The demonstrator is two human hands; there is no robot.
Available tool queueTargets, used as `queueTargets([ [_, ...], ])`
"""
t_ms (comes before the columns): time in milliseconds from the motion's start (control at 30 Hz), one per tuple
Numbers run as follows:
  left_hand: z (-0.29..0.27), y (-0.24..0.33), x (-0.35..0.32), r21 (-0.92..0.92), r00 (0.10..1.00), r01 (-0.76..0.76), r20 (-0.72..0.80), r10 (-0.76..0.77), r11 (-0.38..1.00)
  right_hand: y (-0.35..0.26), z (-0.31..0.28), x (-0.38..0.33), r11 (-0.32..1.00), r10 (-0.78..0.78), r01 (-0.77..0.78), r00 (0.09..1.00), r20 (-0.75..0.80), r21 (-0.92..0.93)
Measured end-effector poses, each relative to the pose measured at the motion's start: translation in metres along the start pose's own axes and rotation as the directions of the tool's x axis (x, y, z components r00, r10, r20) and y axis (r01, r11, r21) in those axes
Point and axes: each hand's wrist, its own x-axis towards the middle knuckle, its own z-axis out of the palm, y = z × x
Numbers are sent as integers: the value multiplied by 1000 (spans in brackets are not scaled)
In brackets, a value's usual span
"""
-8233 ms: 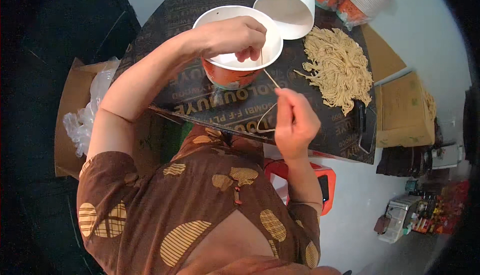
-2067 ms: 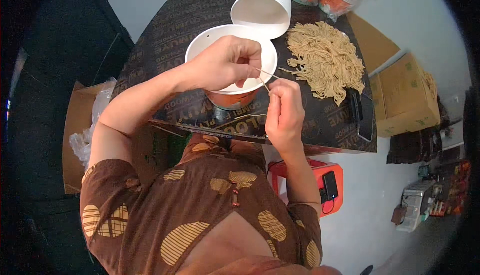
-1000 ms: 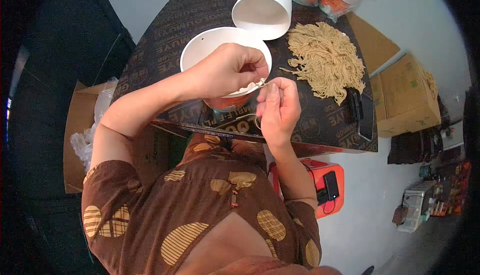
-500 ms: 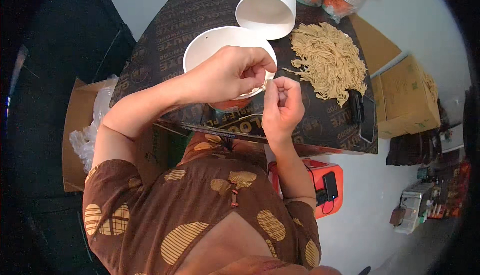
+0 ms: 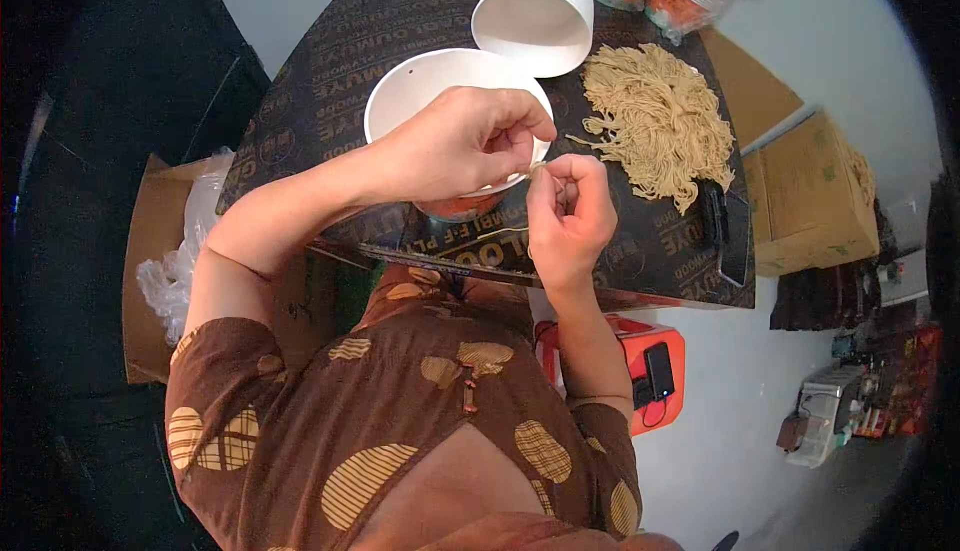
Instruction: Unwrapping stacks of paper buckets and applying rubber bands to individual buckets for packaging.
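So, near rim: I judge that the cord (image 5: 503, 232) is partly done; it is being worked at the near right rim of the tub (image 5: 430, 91), and your fingers hide whether a knot is made.
Far hole: no cord shows in the small dark hole (image 5: 410, 72) at the far left, so that side is probably left to do.
Right hand (image 5: 572, 216): your thumb and finger are pinched on the cord, right by the rim.
Left hand (image 5: 470, 141): your fingers are curled, tips close to that same spot; I cannot tell if they grip the cord.
Cord looks: thin and tan, with a loose tail (like a bit of noodle) in front of the tub.
Tub looks: white inside, orange outside, standing on the dark counter (image 5: 330, 81) with its round mouth up.
Cord pile (image 5: 660, 121): a big messy tan heap lies to the right, so more may be waiting.
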Motion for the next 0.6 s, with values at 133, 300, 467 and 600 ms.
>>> queueTargets([
  [133,2,-1,0,-4,1000,-10,-13,10,1000,-1,2,0,998,48,-48,999,4,44],
  [300,0,2,1,-8,1000,-22,-9,22,1000,-1,4,1,1000,9,-8,1000,-12,13],
  [467,2,-3,5,-42,1000,1,1,-1,999,-6,5,3,1000,17,-17,1000,2,3],
  [600,3,-10,9,-135,1000,-5,-4,4,991,-12,7,3,994,70,-68,997,-26,87],
])
